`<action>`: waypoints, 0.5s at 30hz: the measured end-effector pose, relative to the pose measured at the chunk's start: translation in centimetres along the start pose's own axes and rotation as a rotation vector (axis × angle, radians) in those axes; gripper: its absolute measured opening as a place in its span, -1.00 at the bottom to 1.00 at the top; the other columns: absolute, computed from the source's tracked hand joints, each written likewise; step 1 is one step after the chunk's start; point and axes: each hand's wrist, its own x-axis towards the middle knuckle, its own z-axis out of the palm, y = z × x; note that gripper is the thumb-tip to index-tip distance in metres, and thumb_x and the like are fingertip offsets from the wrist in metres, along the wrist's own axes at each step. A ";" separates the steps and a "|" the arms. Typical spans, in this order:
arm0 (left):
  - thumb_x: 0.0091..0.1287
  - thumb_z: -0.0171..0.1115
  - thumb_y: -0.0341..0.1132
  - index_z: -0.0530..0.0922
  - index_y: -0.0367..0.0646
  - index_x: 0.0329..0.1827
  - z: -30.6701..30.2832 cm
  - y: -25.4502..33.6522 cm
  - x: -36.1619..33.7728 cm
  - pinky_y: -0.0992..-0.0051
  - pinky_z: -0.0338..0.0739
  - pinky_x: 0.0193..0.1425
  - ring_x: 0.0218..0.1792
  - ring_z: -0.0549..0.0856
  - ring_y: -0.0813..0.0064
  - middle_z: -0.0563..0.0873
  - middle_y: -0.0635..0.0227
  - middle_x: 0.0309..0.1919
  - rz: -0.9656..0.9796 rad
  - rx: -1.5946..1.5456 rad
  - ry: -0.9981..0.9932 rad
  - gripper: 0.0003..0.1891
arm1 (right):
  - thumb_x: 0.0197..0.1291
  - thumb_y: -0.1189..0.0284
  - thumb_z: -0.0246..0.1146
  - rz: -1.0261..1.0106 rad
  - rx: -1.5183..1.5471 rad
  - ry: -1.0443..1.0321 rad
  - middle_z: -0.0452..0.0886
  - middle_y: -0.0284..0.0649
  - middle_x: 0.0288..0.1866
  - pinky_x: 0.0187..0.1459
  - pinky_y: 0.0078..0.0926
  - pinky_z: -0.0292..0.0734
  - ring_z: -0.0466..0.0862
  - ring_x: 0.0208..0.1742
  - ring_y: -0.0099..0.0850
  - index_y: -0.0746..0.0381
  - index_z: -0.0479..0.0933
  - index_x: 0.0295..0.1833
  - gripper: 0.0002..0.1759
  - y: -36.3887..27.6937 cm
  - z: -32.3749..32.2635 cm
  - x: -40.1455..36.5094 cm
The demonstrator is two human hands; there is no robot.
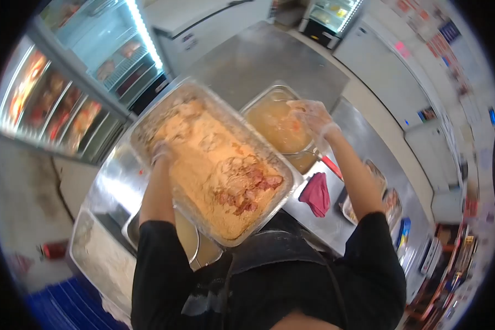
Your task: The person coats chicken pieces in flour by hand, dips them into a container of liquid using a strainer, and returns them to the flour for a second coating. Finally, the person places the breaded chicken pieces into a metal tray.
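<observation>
A large metal tray (289,175) lies in front of me, filled with orange breading flour (190,159). Pieces of raw meat (250,190) sit on the flour near its right end. My left hand (162,151) is in the tray at the left side, touching the flour; its fingers are blurred and partly hidden. In a clear plastic glove, my right hand (313,115) reaches over a metal pan of cloudy liquid (267,121), fingers stretched to the left. A wire strainer with a red handle (331,166) sits in that pan.
A pink cloth (315,195) lies on the steel table right of the tray. Beyond it are small trays of food (391,203). At lower left stand a bin of white flour (102,253) and another pan with a wire strainer (206,247). Glass-door fridges (104,49) line the left.
</observation>
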 end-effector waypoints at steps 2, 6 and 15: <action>0.27 0.15 -0.29 0.70 -0.14 -0.12 4.3 -0.5 1.9 0.33 0.63 0.02 -0.03 0.74 0.27 0.74 0.14 -0.08 -0.049 0.160 0.090 -0.76 | 0.05 0.21 0.34 -0.108 0.065 -0.025 0.70 -0.19 0.00 0.00 -0.46 0.55 0.67 -0.10 -0.40 0.18 0.66 0.04 -0.56 -1.6 3.7 -0.4; 0.32 0.06 -0.37 0.70 -0.15 -0.13 2.7 4.6 -6.4 0.29 0.63 -0.01 -0.07 0.74 0.28 0.74 0.14 -0.09 -0.041 0.275 0.142 -0.76 | 0.11 0.14 0.32 -0.058 0.247 -0.222 0.65 -0.11 0.07 0.14 -0.44 0.47 0.64 0.00 -0.34 0.17 0.64 0.07 -0.54 -6.1 10.6 -1.9; 0.34 0.03 -0.32 0.68 -0.23 -0.11 5.7 2.6 -10.6 0.20 0.58 0.07 -0.03 0.70 0.12 0.70 -0.02 -0.09 0.140 -0.031 0.196 -0.73 | 0.07 -0.08 0.31 -0.465 -0.530 -0.259 0.52 -0.02 0.25 0.33 -0.29 0.31 0.45 0.33 -0.18 0.24 0.38 0.33 -0.17 -6.4 26.9 4.9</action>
